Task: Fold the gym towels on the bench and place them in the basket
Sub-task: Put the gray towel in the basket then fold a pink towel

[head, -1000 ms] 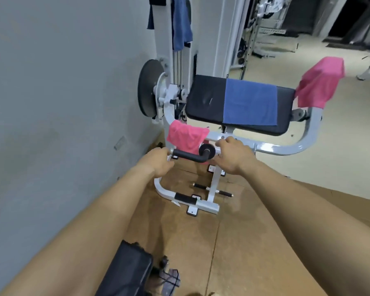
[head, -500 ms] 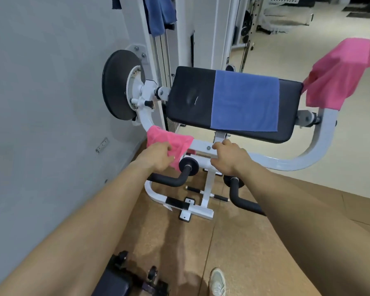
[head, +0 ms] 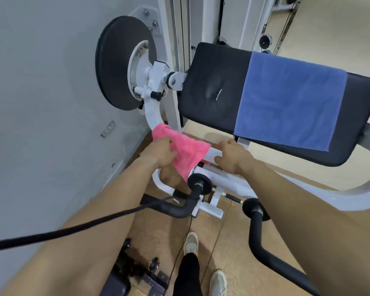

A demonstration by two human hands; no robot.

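Two towels wait at the padded worktop point(head: 212, 92): my left grip point(head: 160, 152) bunches the pink towel point(head: 187, 149) draped over the white bar point(head: 212, 154), and my right grip point(head: 231, 154) curls round that bar just beside it. The blue towel point(head: 286, 107) lies flat on the pad. The pink one is best lifted clear of the black handle point(head: 179, 211) below before folding. No basket is in sight.

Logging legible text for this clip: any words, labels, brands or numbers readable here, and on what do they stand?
Nothing in this frame can be read.
On the wall, a small plate: marks too small and blurred to read.
On the black bench pad: a short white mark, not legible as lettering.
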